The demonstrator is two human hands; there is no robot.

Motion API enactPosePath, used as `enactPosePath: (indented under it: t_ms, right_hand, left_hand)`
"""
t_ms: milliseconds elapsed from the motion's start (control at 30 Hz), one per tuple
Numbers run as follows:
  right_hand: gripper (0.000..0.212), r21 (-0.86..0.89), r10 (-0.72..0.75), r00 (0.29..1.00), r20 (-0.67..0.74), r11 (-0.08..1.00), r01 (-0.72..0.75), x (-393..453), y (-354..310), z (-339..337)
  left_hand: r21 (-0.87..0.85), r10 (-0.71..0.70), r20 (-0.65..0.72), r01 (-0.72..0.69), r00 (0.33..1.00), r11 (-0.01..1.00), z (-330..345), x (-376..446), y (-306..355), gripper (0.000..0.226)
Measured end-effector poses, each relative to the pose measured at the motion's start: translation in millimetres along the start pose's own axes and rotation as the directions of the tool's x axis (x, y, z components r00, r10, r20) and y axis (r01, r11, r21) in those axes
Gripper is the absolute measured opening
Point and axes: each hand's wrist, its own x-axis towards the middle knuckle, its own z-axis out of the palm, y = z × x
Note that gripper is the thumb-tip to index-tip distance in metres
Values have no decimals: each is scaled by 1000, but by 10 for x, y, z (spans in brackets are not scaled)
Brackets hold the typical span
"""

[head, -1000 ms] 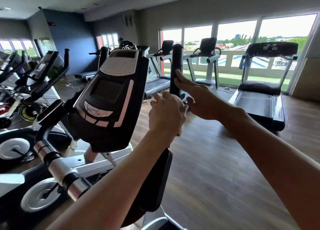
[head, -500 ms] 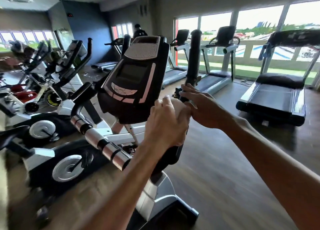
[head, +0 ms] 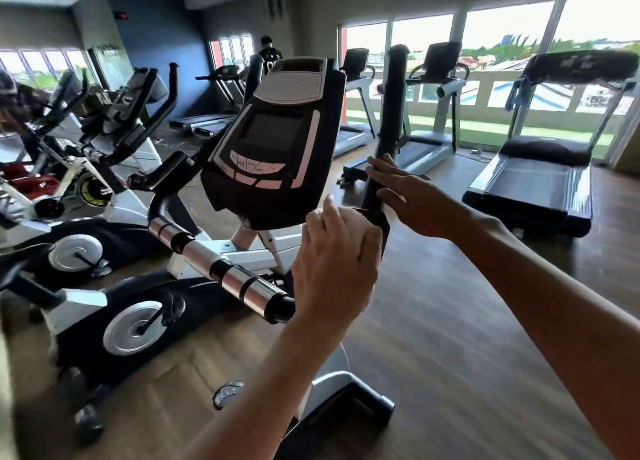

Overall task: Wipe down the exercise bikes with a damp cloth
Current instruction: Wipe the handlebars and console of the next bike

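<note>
The nearest exercise bike has a black console [head: 277, 147] with a dark screen and silver buttons. Its chrome left handlebar [head: 221, 269] runs toward me. My left hand [head: 336, 262] is curled round the lower bend of the black right handlebar [head: 391, 113], just below the console's right corner. My right hand [head: 412, 203] reaches in from the right, its straight fingers touching the upright part of that handlebar. No cloth shows in either hand.
More exercise bikes [head: 114, 123] stand in a row to the left. Treadmills [head: 540, 179] line the windows at the back and right. A person [head: 268, 52] stands far back. Wooden floor [head: 450, 321] lies open to the right of the bike.
The view has swung left and pulled back, showing more of the bike. My right hand has slid slightly up the upright handlebar with its fingers straighter. My left hand keeps its hold.
</note>
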Motion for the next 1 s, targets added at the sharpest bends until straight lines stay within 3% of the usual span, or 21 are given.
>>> enactPosePath:
  t_ms: [233,433,533,600,667,767,1000]
  right_hand:
    - [52,50,93,995,38,994,-95,-18,-144,-7]
    - [47,210,179,983,25,961,-181,-201,-343,-21]
    - [47,157,163,987,17,974,-163,-295,-405,-77]
    - [53,156,141,990,18,978,-142,-316,-435,-101]
    - [73,198,123,992,18,972,-124,-318,-422,-102]
    - [91,210,181,983,16,961,-180,-311,-390,-112]
    - [65,99,137,990,26,985,-139,-324,-374,-77]
  left_hand:
    - [-35,-37,-33,36,999,999,151,476,155,62]
    - [-40,0,-55,-2,998,999,61,7,-28,67]
    - [-51,-8,-52,5,999,999,22,-92,0,71]
    - [-58,-9,-20,7,1000,998,57,55,59,72]
    - [-70,3,5,-3,1000,998,99,269,132,72]
    - [-75,40,-19,-42,999,996,162,414,160,71]
    - [-65,182,-26,-184,983,981,166,172,-18,79]
